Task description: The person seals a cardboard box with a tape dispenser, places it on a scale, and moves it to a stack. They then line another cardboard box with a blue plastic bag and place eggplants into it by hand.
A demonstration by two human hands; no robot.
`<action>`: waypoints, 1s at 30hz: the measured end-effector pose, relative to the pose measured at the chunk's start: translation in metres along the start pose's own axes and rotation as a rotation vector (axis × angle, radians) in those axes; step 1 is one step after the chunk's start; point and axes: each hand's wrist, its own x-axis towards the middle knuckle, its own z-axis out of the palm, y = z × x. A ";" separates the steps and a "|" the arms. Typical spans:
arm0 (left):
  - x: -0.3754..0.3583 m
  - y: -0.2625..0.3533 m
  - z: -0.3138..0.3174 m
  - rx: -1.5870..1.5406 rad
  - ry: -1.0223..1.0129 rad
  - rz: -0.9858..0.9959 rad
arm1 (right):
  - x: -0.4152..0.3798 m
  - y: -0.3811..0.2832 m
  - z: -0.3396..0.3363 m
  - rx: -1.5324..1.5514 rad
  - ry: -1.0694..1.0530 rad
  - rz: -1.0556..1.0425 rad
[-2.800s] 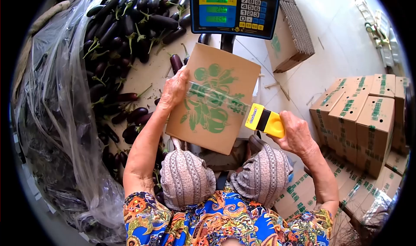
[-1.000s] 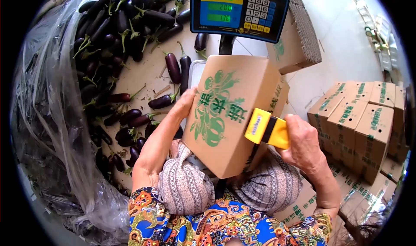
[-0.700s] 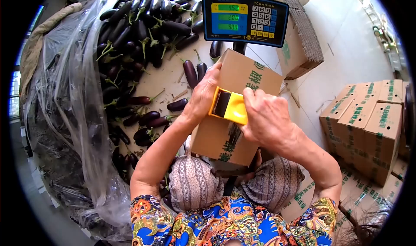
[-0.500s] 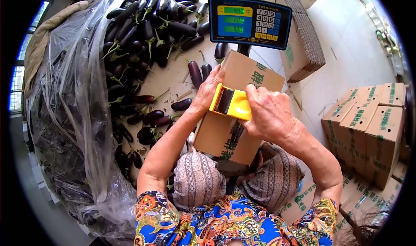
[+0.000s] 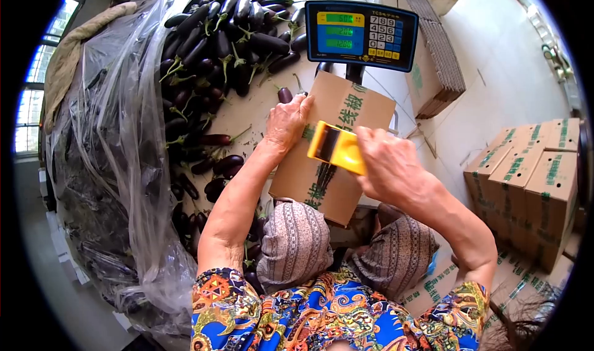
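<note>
A closed cardboard box (image 5: 294,179) with green printing stands slanted in front of my knees, at the foot of the scale display. My left hand (image 5: 288,123) grips its left edge, fingers bent over the corner. In my right hand (image 5: 396,165) is a yellow tape dispenser (image 5: 349,155) with a dark strip across its front end, held over the middle of the box top. The scale display (image 5: 361,35) has lit green digits and a keypad, and rises just behind the box.
A big heap of eggplants (image 5: 213,48) lies to the left, partly under clear plastic sheeting (image 5: 133,134). Printed boxes (image 5: 520,190) are stacked at the right. Flattened cardboard (image 5: 433,66) leans behind the display, and more printed cardboard (image 5: 427,289) lies by my right knee.
The tape dispenser has shifted slightly right, off the left hand's fingers. My left hand has moved down and left along the box edge, and the display digits have changed.
</note>
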 end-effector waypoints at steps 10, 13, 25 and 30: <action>0.003 0.009 -0.006 0.033 -0.016 -0.164 | -0.100 0.098 0.064 0.108 0.195 0.016; 0.000 0.009 -0.010 0.168 0.009 0.029 | -0.122 0.123 0.085 0.135 0.232 0.047; 0.003 0.002 -0.006 -0.036 -0.005 -0.175 | -0.199 0.189 0.200 0.298 0.281 0.206; 0.004 0.007 -0.007 -0.078 -0.015 -0.199 | -0.200 0.192 0.223 0.329 0.268 0.228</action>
